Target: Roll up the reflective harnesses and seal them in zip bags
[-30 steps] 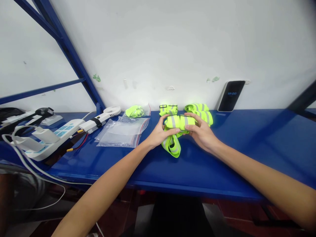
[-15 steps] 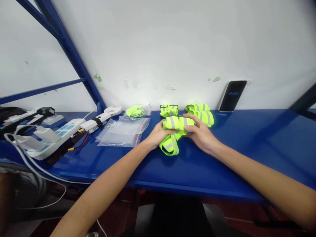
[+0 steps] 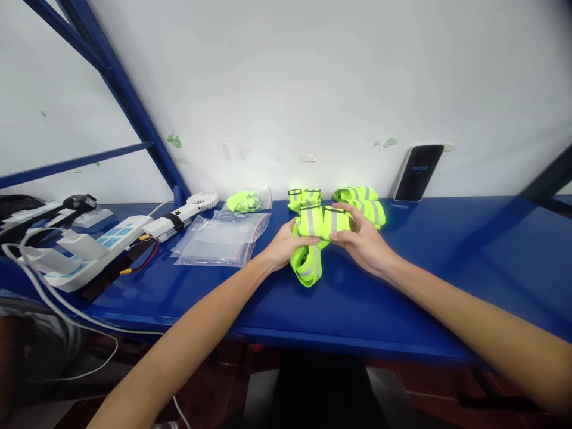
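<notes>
Fingers of the left hand and of the right hand are all clamped on one neon-yellow fabric band with grey reflective stripes. Left thumb lies across its lower edge, right fingertips curl over its top and right end. On my feed the folded part sits midway between the two hands. A loose loop of it drops to the surface just below the left thumb. Can't tell if the folded part itself is lifted clear.

Rest, big to small:
- White painted wall fills the back.
- Blue metal surface runs full width under both forearms.
- Blue steel frame brace slants up at the left.
- White power strip with blue sockets lies far left, with white cables around it.
- Stack of clear zip plastic bags lies flat just left of the left hand, apart from it.
- Black phone with lit screen leans upright on the wall, right of the bands.
- White handheld fan lies behind the bags.
- More folded neon-yellow bands sit by the wall right behind the held one. Right fingers are near them; can't tell if touching.
- One bagged neon-yellow band rests at the wall between the fan and the folded ones.
</notes>
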`<state>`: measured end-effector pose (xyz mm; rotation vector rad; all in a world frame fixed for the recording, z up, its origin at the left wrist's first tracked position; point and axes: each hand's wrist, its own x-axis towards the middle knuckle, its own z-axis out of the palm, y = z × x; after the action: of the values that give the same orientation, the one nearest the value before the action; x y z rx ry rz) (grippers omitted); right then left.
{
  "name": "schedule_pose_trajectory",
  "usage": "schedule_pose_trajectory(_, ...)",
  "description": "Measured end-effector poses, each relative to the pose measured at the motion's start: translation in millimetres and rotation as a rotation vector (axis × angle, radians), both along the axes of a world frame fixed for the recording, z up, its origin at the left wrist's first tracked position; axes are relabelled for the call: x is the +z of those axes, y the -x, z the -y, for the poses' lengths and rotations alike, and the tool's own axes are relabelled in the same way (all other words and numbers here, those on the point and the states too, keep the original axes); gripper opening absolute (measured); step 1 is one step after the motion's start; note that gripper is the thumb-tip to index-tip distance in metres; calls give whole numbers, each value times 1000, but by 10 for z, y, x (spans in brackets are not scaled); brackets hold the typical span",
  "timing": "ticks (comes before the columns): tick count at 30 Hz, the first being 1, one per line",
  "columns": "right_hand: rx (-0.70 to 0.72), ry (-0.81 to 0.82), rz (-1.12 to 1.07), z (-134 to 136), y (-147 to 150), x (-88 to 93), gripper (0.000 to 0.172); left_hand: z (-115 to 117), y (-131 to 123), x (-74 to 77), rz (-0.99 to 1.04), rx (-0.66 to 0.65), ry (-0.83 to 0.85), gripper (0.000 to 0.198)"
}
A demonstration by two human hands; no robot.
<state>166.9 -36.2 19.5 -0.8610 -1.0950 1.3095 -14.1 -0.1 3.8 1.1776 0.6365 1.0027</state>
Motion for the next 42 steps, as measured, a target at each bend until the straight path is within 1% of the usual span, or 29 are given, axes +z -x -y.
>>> schedule_pose_trajectory(4,-1,-14,13,14,8,10,64,13,-10,6,21,-20,35,57)
schedule_pose_trajectory(6,23,-23,1,21,21,12,63,22,-24,13,44,-20,67,53)
schedule_pose_trajectory(10,89,7,-116,22,57,15,63,31,-69,11,57,-13,99,54)
schedule_pose_trajectory(13,94,46,-209,9,72,14,64,28,-107,-7,64,-6,73,57)
schedule_pose_trajectory(15,97,57,-235,-1,76,15,63,28,-129,-22,45,22,58,59)
schedule_pose_trajectory(18,106,53,-218,-3,80,24,61,34,-147,-43,12,52,46,60)
schedule_pose_trajectory(24,82,5,-103,27,81,48,59,24,-117,-70,-30,-33,-47,51)
schedule_pose_trajectory(26,65,6,-80,20,66,47,62,12,-104,-72,-23,-64,-51,48)
schedule_pose_trajectory(28,30,7,-55,-2,41,44,71,2,-98,-72,-8,-94,-63,50)
schedule_pose_trajectory(30,-8,1,-32,-28,13,42,83,-6,-101,-75,-6,-92,-91,53)
schedule_pose_trajectory(31,-11,-1,-26,-36,2,43,86,-8,-104,-76,-10,-82,-104,54)
schedule_pose_trajectory(32,3,-1,-22,-40,-7,46,84,-9,-106,-78,-15,-71,-113,54)
schedule_pose_trajectory(33,30,-3,-21,-38,-11,51,78,-10,-105,-78,-20,-60,-120,53)
schedule_pose_trajectory(35,100,-12,-27,-19,-9,65,62,-8,-95,-73,-27,-40,-122,52)
schedule_pose_trajectory(37,140,-21,-39,7,3,77,51,-5,-72,-60,-29,-34,-113,52)
schedule_pose_trajectory(39,142,-19,-36,21,11,78,50,0,-45,-41,-31,-47,-99,52)
schedule_pose_trajectory(42,120,-34,10,6,2,44,53,10,-21,-16,-27,-56,-87,52)
